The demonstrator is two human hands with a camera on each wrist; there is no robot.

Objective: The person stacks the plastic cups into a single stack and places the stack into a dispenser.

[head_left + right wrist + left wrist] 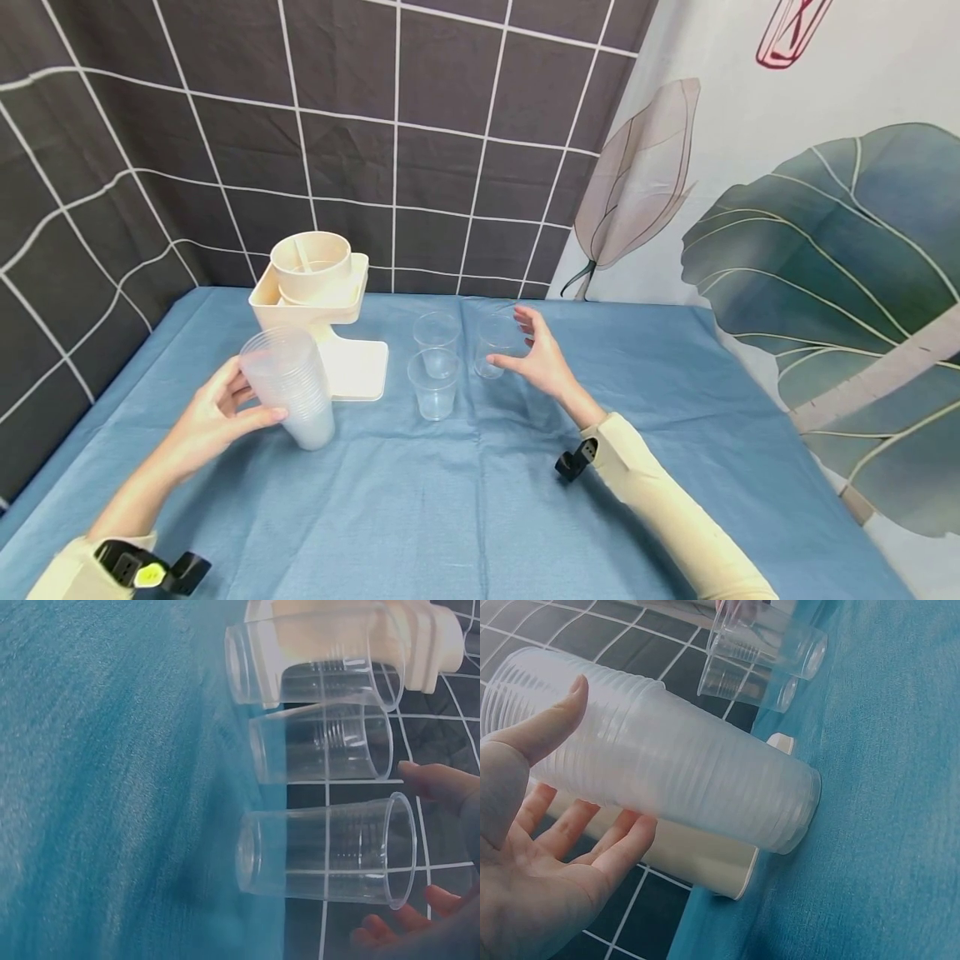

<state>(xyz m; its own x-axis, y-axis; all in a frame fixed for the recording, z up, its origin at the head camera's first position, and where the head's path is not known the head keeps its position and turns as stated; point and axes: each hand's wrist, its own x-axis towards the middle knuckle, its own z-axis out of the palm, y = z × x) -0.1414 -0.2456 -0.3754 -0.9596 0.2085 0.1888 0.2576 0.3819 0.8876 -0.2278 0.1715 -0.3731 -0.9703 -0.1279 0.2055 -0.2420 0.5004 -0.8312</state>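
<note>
A tall stack of clear plastic cups (292, 387) (705, 765) stands on the blue cloth at the left. My left hand (217, 417) (562, 862) holds its upper part, thumb on one side and curved fingers on the other. Farther right stand three single clear cups, upright: a front one (435, 387), one behind it (437, 327) and a right one (491, 346) (330, 859). Around the rim of the right cup is my right hand (546, 362) (450, 926), thumb and fingers spread apart; the thumb is clear of the cup in the right wrist view.
Behind the stack is a cream stand (307, 312) with a round cup-shaped holder (311, 267) on top and a flat base (360, 369). Blue cloth (420, 517) covers the table. Dark gridded fabric (442, 167) hangs at the back, a leaf-patterned curtain (817, 242) at the right.
</note>
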